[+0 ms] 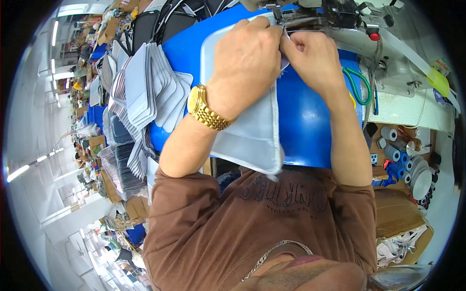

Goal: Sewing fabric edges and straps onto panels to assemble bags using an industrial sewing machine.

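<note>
A light grey flat fabric panel (247, 140) with a pale bound edge lies on the blue work surface and hangs over its near edge. My left hand (252, 53), a gold watch on its wrist, rests over the panel's far part with fingers curled down on it. Close beside it, my right hand (313, 56) is closed in a pinch between thumb and bent fingers. A small whitish piece shows at its thumb, but what it grips is mostly hidden. Both hands are just in front of the sewing machine's head (303, 19).
Stacks of grey panels (145, 87) stand to the left, with black bags (165, 22) behind. Green-handled scissors (357, 86) lie at the right of the blue surface (306, 131). Thread spools (398, 155) and an open cardboard box (403, 218) sit lower right.
</note>
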`<move>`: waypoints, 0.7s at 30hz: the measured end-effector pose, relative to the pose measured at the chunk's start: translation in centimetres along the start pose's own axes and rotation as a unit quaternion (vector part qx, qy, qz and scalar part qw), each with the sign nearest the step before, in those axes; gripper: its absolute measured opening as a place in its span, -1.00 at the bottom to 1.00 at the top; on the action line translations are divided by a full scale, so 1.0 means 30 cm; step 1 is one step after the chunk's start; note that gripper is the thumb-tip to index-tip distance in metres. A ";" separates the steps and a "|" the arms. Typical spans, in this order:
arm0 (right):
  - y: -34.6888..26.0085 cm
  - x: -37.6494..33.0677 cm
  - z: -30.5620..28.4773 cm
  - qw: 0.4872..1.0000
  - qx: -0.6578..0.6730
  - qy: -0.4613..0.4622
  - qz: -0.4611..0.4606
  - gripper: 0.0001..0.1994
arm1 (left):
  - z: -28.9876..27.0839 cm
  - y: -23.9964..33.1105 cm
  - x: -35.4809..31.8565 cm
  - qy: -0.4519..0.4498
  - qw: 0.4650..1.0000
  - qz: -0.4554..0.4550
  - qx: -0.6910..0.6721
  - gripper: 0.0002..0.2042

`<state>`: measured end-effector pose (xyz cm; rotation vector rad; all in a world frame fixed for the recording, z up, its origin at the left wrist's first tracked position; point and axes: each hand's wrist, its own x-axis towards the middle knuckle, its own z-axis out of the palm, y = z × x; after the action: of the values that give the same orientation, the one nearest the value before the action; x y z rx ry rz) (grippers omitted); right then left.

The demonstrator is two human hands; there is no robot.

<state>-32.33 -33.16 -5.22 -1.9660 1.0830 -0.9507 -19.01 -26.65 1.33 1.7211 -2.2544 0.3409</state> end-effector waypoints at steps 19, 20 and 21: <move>-0.035 -0.227 -0.134 0.982 0.105 -0.151 0.042 -0.71 | 0.089 0.041 -0.010 0.098 0.986 -0.098 -0.094 -0.75; -0.029 -0.226 -0.117 0.972 0.118 -0.188 0.084 -0.70 | 0.103 0.039 -0.026 0.112 0.984 -0.093 -0.105 -0.74; -0.025 -0.232 -0.110 0.969 0.127 -0.198 0.074 -0.70 | 0.117 0.031 -0.044 0.120 0.982 -0.093 -0.108 -0.74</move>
<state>-37.49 -27.41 -4.82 -1.7389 0.8213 -0.5527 -19.85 -26.48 -2.44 1.6620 -1.8710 0.2379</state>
